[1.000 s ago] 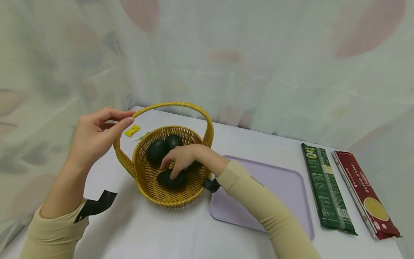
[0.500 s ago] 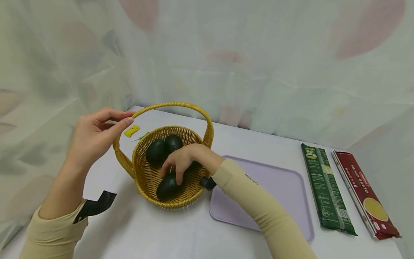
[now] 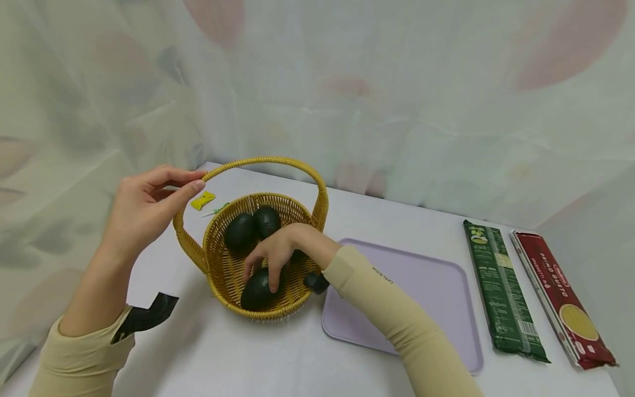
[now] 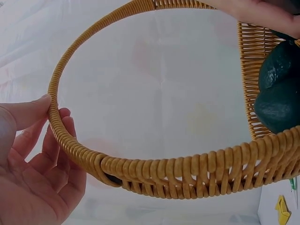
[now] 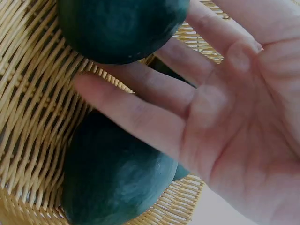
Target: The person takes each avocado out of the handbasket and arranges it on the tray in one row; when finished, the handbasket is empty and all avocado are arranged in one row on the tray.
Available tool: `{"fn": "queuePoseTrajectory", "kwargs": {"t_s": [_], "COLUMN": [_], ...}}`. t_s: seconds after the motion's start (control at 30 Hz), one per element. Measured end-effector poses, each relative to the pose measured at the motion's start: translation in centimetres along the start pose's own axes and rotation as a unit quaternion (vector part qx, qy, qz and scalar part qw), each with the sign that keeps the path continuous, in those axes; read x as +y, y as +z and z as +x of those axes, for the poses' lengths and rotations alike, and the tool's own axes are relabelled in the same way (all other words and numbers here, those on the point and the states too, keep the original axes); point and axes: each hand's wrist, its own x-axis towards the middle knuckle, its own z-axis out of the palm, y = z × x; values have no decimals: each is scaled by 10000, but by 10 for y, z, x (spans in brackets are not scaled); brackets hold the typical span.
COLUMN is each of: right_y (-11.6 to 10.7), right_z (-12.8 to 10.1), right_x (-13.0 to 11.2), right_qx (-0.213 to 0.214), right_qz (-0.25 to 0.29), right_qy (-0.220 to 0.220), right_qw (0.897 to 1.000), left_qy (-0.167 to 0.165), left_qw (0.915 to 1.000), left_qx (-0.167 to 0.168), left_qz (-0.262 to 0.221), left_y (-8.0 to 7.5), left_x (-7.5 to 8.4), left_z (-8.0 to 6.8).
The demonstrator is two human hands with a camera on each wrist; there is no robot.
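left grip pinches woven basket handle.

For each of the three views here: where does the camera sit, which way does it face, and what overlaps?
Head: above, facing down-forward; both forearms, basket, tray.
Left wrist: beside left hand, facing the handle it pinches.
Right wrist: under right hand, facing palm and near avocado.
Shared: wicker and dark avocados appear in all three.
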Motion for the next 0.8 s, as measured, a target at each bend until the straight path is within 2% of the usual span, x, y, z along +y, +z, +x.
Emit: {"fn": "queuePoseTrajectory", "kwargs": {"t_s": [0.17, 0.37, 0.63, 0.8], "right_y": [3, 5, 2, 1], "right_z": [-1, -2, -5, -9], "right_x": [1, -1, -1, 0], "right_qx": [-218, -282, -265, -236], "right_qz": [288, 532, 88, 37], "right_qy": [209, 325, 26, -126], "right_qw": [9991, 9977, 9996, 9996], "left_qy": [18, -27, -156, -204], "left_qw": [10000, 10000, 9998, 9997], "left_qx": [-62, -87, -87, -93], "left_qz": [-26, -32, -39, -34], "left_y": [-1, -1, -1, -1], "left_x": [0, 1, 1, 1], "left_z": [1, 1, 1, 1]}}
